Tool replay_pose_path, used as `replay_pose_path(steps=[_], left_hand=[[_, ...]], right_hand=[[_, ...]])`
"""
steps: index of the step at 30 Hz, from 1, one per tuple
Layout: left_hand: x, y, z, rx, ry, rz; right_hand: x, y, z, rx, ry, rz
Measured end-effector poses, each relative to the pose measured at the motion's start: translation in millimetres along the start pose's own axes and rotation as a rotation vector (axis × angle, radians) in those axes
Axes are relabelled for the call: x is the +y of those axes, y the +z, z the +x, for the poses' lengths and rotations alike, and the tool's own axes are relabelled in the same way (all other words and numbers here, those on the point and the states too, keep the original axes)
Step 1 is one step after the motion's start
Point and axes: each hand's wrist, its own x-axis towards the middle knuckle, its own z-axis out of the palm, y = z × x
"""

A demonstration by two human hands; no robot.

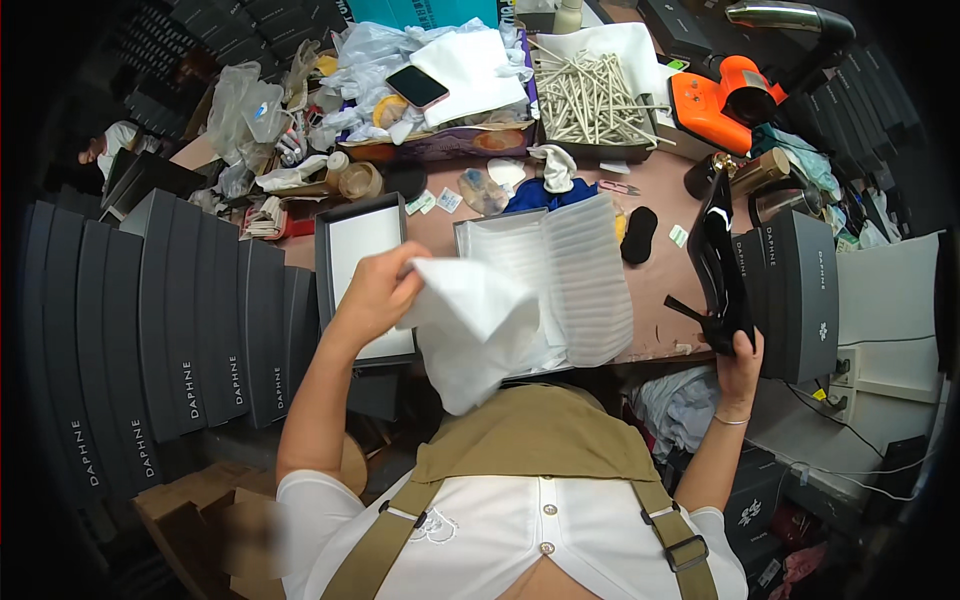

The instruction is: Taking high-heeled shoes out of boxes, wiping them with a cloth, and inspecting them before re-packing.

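Observation:
My left hand (372,298) is closed on the corner of a thin white sheet of wrapping paper (475,325), which hangs creased over the near table edge. Off to the right, my right hand (740,368) grips a black high-heeled shoe (716,262), held on end with its thin heel pointing left. Between my hands lies an open box (462,236) lined with white paper, partly hidden by the hanging sheet. Ribbed translucent foam sheets (590,280) spread over its right side. Beside my left hand is another dark grey box part (322,262) with a white inside.
Dark shoe boxes (215,330) stand in rows at the left, with more boxes (805,290) at the right. Farther back are a tray of white sticks (600,100), a phone (418,87) on a crowded box, an orange device (712,105) and a black oval pad (638,235).

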Motion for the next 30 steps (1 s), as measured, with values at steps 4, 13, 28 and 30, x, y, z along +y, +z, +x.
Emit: replay_pose_path(steps=[4,13,28,30], left_hand=[[-56,49,91,0.114,0.136,0.471],[-41,81,4,0.287,0.347,0.225],[-58,103,-1,0.518,0.075,-0.156],[-44,99,1,0.512,0.097,-0.268]], right_hand=[[-30,76,11,-0.359,0.000,0.249],[74,90,-3,-0.253,0.282,0.187],[14,59,1,-0.609,0.449,0.408],[23,74,8,-0.625,0.529,0.291]])
